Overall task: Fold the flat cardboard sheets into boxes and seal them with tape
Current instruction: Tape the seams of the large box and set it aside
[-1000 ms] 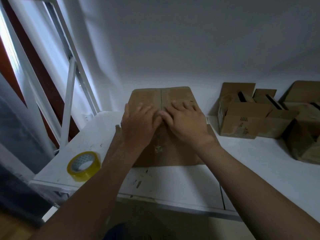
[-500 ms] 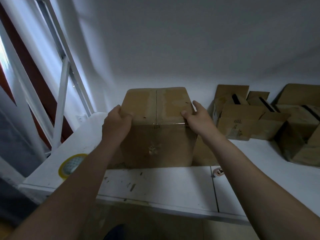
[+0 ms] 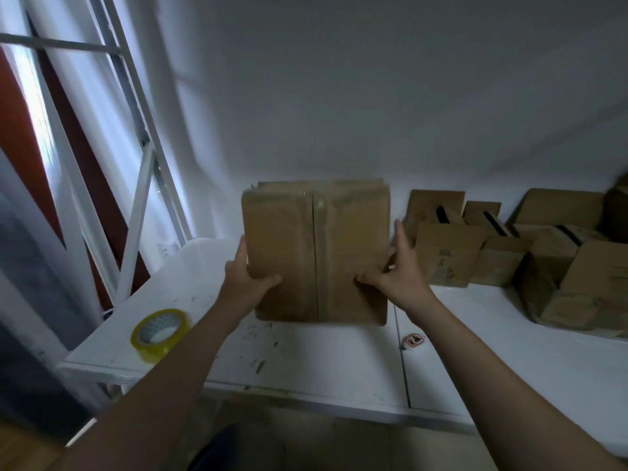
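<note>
A brown cardboard box (image 3: 316, 253) is held above the white table (image 3: 333, 362), its taped seam face turned toward me. My left hand (image 3: 246, 273) grips its left edge, thumb on the front face. My right hand (image 3: 394, 270) grips the right edge, thumb pressed on the front and fingers along the side. A roll of yellow-cored clear tape (image 3: 159, 329) lies on the table at the left, apart from both hands.
Several folded cardboard boxes (image 3: 509, 253) crowd the table's back right against the wall. A small orange-and-white tool (image 3: 413, 340) lies below the held box. A white metal frame (image 3: 136, 212) stands at the left by the window.
Both hands went from pressing on the box top to gripping its sides, then lifted and tipped the box so its seamed face now faces me.
</note>
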### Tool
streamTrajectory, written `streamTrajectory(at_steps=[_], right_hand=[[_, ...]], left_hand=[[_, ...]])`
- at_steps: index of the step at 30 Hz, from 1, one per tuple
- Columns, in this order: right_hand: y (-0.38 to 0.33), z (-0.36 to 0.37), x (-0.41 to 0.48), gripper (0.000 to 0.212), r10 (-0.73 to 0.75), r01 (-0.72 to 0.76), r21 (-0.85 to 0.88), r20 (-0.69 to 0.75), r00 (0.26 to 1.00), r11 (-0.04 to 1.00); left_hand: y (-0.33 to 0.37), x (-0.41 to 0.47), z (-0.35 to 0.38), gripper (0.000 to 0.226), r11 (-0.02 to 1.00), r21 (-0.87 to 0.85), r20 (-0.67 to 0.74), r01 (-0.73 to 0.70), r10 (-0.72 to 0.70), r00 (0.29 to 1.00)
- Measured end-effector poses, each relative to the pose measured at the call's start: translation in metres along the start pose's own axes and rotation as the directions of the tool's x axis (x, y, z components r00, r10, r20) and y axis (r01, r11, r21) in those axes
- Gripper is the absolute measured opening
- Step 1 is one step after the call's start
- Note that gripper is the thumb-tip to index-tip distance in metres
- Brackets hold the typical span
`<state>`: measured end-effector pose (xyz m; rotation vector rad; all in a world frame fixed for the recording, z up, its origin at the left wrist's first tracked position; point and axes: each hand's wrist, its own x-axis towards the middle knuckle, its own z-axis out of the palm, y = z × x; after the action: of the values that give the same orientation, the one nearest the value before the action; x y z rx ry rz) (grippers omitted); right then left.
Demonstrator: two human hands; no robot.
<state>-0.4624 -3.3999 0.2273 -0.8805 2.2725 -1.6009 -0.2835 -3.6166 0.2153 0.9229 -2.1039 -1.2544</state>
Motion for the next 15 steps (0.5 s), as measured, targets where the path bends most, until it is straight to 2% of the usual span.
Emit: streamTrajectory(at_steps=[2, 5, 6, 9, 12, 15], right_hand=[[0.007, -0.003, -0.005, 0.098, 0.063, -0.066, 0.045, 0.058, 0.996, 0.997], [-0.001, -0.013, -0.005, 0.057, 0.163, -0.17, 0.203, 0.05, 0.985, 0.964], [-0.002, -0.016, -0.002, 0.057, 0.19, -0.193, 0.227, 0.034, 0.981, 0.955], [-0.007, -0.022, 0.007, 0.072, 0.26, -0.251, 0.254, 0.0, 0.966, 0.934], [-0.01, -0.014, 0.013, 0.056, 0.268, -0.243, 0.299, -0.044, 0.962, 0.923], [-0.017, -0.009, 0.015, 0.047, 0.211, -0.17, 0.321, -0.095, 0.973, 0.932]], left_hand=[[-0.002, -0.011, 0.008, 0.089, 0.994, -0.089, 0.012, 0.056, -0.055, 0.998], [0.007, -0.021, 0.016, 0.046, 0.944, -0.303, 0.014, 0.128, -0.13, 0.991], [0.01, -0.019, 0.016, 0.036, 0.926, -0.357, 0.0, 0.121, -0.13, 0.992], [0.018, -0.008, 0.01, 0.039, 0.915, -0.393, -0.053, 0.094, -0.124, 0.991], [0.024, 0.003, 0.011, 0.058, 0.922, -0.357, -0.064, 0.15, -0.184, 0.981], [0.037, 0.004, 0.016, 0.053, 0.928, -0.336, -0.048, 0.16, -0.186, 0.981]])
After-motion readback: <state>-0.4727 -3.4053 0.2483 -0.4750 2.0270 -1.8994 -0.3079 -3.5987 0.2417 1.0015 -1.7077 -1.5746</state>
